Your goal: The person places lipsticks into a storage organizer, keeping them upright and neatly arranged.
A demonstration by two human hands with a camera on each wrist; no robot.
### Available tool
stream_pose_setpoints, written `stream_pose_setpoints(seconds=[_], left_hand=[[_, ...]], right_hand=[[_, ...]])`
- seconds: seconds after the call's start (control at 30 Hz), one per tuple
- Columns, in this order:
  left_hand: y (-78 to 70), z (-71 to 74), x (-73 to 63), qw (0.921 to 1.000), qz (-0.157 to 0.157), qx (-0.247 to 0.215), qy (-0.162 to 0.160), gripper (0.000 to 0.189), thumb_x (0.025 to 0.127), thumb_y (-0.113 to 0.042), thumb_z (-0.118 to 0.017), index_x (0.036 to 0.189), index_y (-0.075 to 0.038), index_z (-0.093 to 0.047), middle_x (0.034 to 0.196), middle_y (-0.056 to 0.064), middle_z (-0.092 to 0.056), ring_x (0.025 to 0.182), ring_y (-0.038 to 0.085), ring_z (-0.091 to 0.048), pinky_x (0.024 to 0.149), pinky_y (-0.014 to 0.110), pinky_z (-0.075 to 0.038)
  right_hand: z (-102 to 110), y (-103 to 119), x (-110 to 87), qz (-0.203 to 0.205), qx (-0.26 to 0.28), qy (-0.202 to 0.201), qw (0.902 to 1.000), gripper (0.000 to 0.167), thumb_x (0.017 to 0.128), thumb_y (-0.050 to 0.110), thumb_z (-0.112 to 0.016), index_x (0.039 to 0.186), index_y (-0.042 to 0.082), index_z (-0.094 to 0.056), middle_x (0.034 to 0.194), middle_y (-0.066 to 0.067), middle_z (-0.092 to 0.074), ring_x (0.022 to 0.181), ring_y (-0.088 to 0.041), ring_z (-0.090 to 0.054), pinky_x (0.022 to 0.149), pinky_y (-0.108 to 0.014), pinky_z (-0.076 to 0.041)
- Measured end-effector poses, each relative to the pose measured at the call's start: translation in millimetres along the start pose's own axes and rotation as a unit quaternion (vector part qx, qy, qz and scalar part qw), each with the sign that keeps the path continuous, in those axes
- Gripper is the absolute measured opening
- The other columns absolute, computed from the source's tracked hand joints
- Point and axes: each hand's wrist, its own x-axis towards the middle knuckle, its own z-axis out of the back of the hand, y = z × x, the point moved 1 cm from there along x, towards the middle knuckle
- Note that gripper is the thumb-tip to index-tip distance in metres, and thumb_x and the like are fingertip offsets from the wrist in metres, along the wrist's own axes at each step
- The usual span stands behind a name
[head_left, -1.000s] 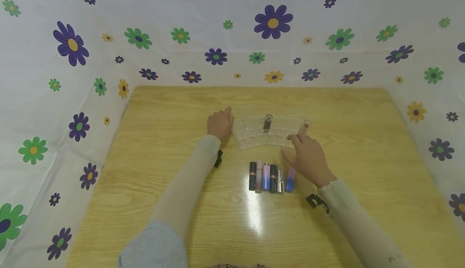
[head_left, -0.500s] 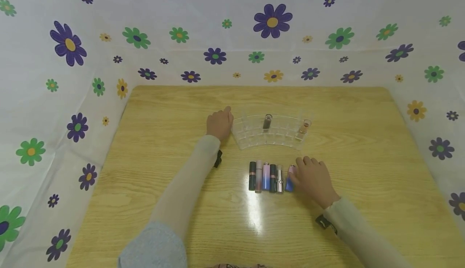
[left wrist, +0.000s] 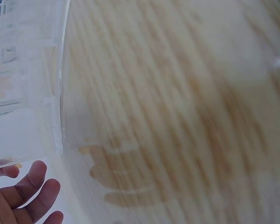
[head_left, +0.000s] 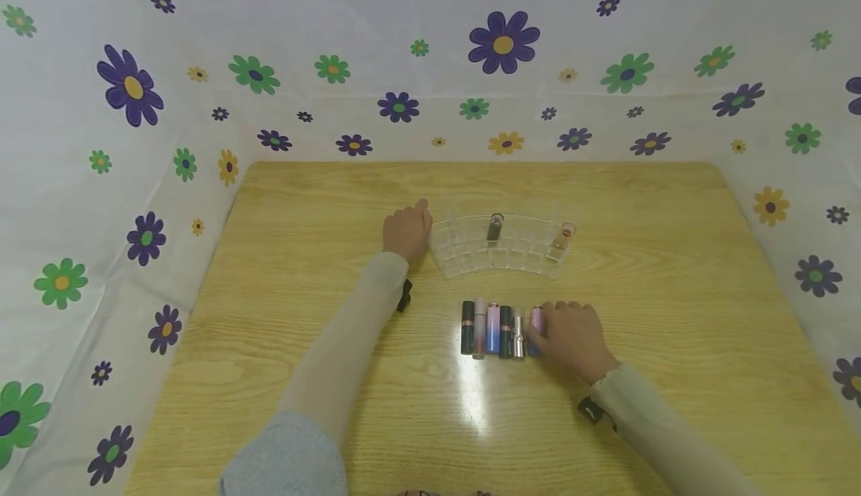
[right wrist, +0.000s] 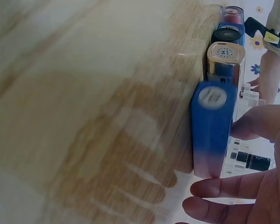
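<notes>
My right hand (head_left: 574, 338) holds a pink-and-blue lipstick tube (right wrist: 213, 126) at the right end of a row of several makeup tubes. In the right wrist view the thumb (right wrist: 254, 122) touches its side and the fingertips lie by its pink end. The row includes a black tube (head_left: 467, 327), a pinkish gloss tube (head_left: 479, 329), another pink-and-blue tube (head_left: 493, 329), a second black one (head_left: 506, 331) and a silver one (head_left: 519, 334). My left hand (head_left: 407, 231) rests at the left end of a clear tiered rack (head_left: 464, 258), fingers loosely bent and spread.
A dark tube (head_left: 495, 227) stands in the rack's middle back, and a clear-capped tan tube (head_left: 564, 235) at its right end. The wooden table (head_left: 303, 219) is bounded by a flower-print cloth (head_left: 437, 25) behind and on both sides.
My right hand came back from the rack's right end to the row and took hold of the rightmost lipstick tube, which now lies straighter. The left hand stayed at the rack.
</notes>
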Motion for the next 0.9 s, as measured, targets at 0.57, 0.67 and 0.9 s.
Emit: stream_pose_setpoints(seconds=[0.57, 0.67, 0.9], left_hand=[[0.1, -1.7, -1.2, 0.9999, -0.008, -0.004, -0.011, 0.038, 0.099, -0.025, -0.023, 0.113, -0.009, -0.055, 0.069, 0.012, -0.062, 0.057, 0.025, -0.054, 0.057, 0.04, -0.047], [1.7, -4.6, -0.2, 0.9996, -0.015, -0.003, -0.024, 0.037, 0.099, -0.024, -0.023, 0.111, -0.009, -0.055, 0.065, 0.01, -0.059, 0.052, 0.022, -0.048, 0.054, 0.038, -0.045], [0.8, -4.2, -0.5, 0.9995, -0.012, -0.002, -0.029, 0.038, 0.099, -0.024, -0.025, 0.116, -0.009, -0.055, 0.071, 0.014, -0.064, 0.058, 0.027, -0.057, 0.058, 0.041, -0.048]], right_hand=[[2.5, -5.3, 0.7, 0.055, -0.03, 0.005, 0.998, 0.026, 0.082, 0.029, -0.061, 0.069, 0.012, -0.048, 0.059, -0.001, -0.046, 0.055, -0.018, -0.044, 0.057, -0.036, -0.04], [0.3, -6.4, 1.3, 0.052, -0.03, 0.01, 0.9981, 0.03, 0.084, 0.033, -0.061, 0.068, 0.011, -0.047, 0.059, -0.001, -0.046, 0.056, -0.018, -0.045, 0.058, -0.037, -0.041], [-2.2, -8.7, 2.9, 0.068, -0.039, -0.01, 0.9969, 0.026, 0.084, 0.03, -0.061, 0.072, 0.009, -0.052, 0.065, -0.004, -0.048, 0.061, -0.021, -0.046, 0.06, -0.037, -0.041]])
